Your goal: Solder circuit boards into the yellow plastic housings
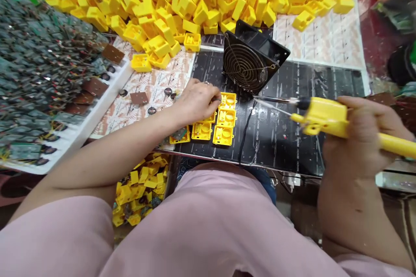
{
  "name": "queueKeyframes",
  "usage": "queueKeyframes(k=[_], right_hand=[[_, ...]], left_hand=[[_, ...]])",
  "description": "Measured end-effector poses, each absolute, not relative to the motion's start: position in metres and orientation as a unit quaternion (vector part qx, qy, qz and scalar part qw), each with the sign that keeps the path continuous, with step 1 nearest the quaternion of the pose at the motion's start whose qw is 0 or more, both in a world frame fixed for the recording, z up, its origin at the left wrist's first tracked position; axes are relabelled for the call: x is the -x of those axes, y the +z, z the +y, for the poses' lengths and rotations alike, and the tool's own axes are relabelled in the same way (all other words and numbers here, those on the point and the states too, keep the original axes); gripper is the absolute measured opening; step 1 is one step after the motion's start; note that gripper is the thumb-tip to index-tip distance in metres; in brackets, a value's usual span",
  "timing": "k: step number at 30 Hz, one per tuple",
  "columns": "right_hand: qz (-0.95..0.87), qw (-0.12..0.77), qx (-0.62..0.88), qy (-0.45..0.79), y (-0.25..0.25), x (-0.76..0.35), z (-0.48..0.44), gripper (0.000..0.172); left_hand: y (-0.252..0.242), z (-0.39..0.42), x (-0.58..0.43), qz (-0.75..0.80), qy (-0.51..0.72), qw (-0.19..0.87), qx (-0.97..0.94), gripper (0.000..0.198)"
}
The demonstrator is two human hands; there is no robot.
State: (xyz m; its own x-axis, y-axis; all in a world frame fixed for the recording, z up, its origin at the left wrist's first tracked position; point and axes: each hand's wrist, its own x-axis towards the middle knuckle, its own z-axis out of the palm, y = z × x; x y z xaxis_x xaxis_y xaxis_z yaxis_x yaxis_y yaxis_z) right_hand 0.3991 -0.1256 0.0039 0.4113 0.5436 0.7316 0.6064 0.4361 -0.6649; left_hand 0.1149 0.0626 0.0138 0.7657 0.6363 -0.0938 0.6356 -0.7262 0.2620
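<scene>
In my right hand (364, 138) is a yellow soldering gun (328, 114), its metal tip and thin feed tube pointing left toward the fan. My left hand (198, 99) rests over a small group of open yellow plastic cases, fingers curled and pinched at the upper right case (228, 101). Whatever the fingertips hold is too small to make out. Below that case sit two more yellow cases (226, 118) (222, 135), with small metal parts inside. Another case (202, 130) lies to their left, and a circuit board covers part of the leftmost case (180, 135).
A black fan (247, 62) stands just beyond the cases. Yellow cases (182, 0) are heaped along the back. Many wired circuit boards (42, 60) fill a white tray (107, 99) at left. More yellow pieces (143, 186) lie below the table edge. A black cable (246, 134) crosses the mat.
</scene>
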Motion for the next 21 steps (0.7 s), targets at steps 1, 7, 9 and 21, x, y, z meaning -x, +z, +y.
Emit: queueKeyframes(k=[1, 7, 9, 21], right_hand=[[-0.556, 0.625, 0.548, -0.005, 0.006, -0.389, -0.126, 0.022], [-0.646, 0.486, 0.586, 0.044, 0.002, -0.361, -0.126, 0.03], [-0.661, 0.473, 0.581, 0.045, -0.004, -0.361, -0.122, 0.025], [-0.727, 0.473, 0.492, 0.076, 0.011, -0.359, -0.093, 0.018]], left_hand=[[0.014, 0.063, -0.116, 0.342, -0.006, 0.133, -0.93, 0.035], [0.014, 0.064, -0.118, 0.319, -0.015, 0.125, -0.939, 0.033], [0.016, 0.064, -0.12, 0.314, -0.018, 0.119, -0.942, 0.033], [0.03, 0.065, -0.134, 0.34, -0.098, 0.093, -0.931, 0.035]])
